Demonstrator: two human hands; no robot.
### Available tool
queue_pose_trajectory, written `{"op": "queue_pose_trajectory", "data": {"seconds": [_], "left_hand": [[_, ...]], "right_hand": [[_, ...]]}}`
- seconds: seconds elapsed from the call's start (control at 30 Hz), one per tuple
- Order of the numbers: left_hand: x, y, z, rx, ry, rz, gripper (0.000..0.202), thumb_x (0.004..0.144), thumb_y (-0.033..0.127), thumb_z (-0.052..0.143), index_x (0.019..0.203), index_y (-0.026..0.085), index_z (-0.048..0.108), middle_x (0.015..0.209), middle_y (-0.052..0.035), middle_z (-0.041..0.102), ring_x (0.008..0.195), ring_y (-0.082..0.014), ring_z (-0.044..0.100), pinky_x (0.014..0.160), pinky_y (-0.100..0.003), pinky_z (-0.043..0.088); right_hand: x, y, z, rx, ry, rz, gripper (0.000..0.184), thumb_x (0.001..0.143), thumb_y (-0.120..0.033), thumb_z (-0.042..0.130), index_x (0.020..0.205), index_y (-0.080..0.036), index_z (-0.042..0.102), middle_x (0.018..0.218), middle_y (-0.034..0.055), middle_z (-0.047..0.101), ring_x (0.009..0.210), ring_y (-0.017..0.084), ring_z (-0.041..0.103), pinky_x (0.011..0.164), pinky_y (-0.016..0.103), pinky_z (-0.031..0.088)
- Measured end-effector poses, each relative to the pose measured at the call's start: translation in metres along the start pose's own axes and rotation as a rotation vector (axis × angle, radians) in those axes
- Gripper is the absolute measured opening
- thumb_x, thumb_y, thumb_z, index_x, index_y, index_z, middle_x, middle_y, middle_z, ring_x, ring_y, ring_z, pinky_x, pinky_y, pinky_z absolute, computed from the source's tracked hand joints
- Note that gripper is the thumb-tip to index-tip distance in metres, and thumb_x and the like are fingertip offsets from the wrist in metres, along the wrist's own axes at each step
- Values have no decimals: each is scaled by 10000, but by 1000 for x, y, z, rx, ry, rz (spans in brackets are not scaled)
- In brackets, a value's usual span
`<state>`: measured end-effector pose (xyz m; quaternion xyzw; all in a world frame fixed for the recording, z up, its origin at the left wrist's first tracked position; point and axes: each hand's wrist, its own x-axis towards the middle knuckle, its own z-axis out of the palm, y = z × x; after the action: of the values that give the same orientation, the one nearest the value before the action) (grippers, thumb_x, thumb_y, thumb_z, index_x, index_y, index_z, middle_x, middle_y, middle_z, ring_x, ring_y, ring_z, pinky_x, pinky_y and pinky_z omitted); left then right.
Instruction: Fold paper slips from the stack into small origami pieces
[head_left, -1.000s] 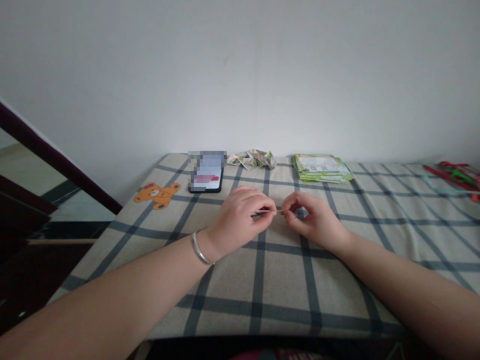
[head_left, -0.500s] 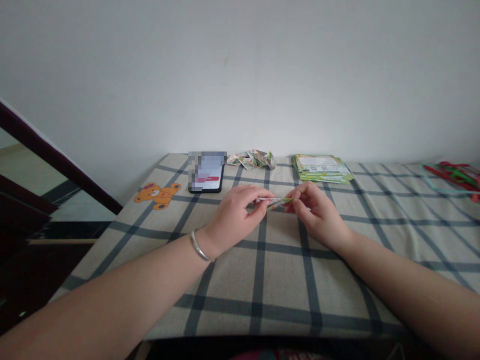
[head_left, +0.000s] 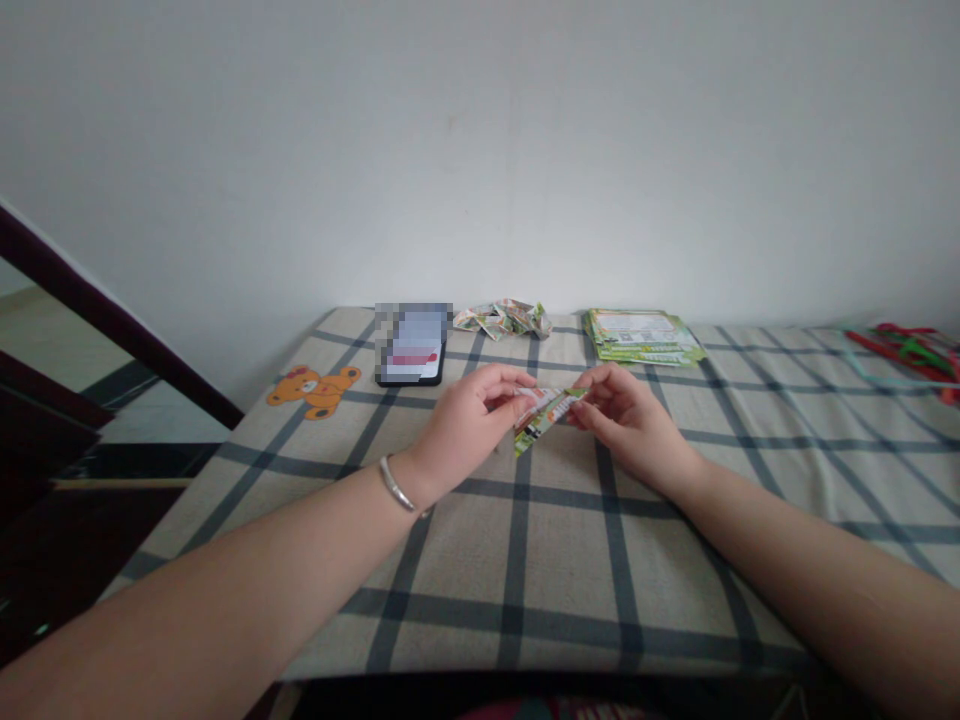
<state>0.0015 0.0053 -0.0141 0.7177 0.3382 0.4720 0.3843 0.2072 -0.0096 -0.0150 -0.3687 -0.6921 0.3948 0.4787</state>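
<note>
A small folded piece of printed paper (head_left: 541,414), green, white and red, hangs between both hands above the checked tablecloth (head_left: 517,540). My left hand (head_left: 469,425), with a silver bangle on its wrist, pinches the paper's left end. My right hand (head_left: 626,420) pinches its right end with closed fingers. The paper is tilted, its lower corner pointing down towards the cloth.
A phone (head_left: 412,350) lies at the back of the table beside a heap of small folded paper pieces (head_left: 504,317). A stack of green printed sheets (head_left: 641,336) lies to their right. Red and green strips (head_left: 911,350) sit at the far right edge. A bear print (head_left: 313,387) marks the cloth's left side.
Both hands have lifted slightly and turned the paper from edge-on to face-on, so its printed side shows. The hands stay close together on it.
</note>
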Motion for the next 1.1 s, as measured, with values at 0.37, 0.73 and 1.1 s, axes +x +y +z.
{"op": "queue_pose_trajectory", "data": {"seconds": [0.37, 0.73, 1.1], "left_hand": [[3, -1, -2, 94, -7, 24, 132, 909, 173, 508, 964, 148, 626, 899, -51, 711, 806, -141, 686, 727, -276, 580], [1, -1, -7, 471, -53, 174, 190, 898, 195, 557, 1032, 212, 691, 1026, -24, 731, 915, -163, 683, 822, -313, 548], [-3, 10, -4, 742, -142, 342, 355, 865, 380, 619, 1150, 170, 581, 1120, -72, 690, 1006, -229, 646, 1018, -498, 399]], "right_hand": [[0, 1, 0, -155, -72, 50, 184, 823, -319, 654, 939, -215, 557, 792, 7, 631, 669, 135, 608, 599, 274, 526], [-1, 0, 0, -157, -135, 11, 104, 883, -306, 585, 918, -213, 554, 865, 34, 659, 764, 155, 626, 648, 294, 529], [-2, -4, 1, -167, -113, 17, 108, 876, -297, 595, 926, -213, 549, 844, 27, 658, 725, 149, 616, 620, 284, 498]]}}
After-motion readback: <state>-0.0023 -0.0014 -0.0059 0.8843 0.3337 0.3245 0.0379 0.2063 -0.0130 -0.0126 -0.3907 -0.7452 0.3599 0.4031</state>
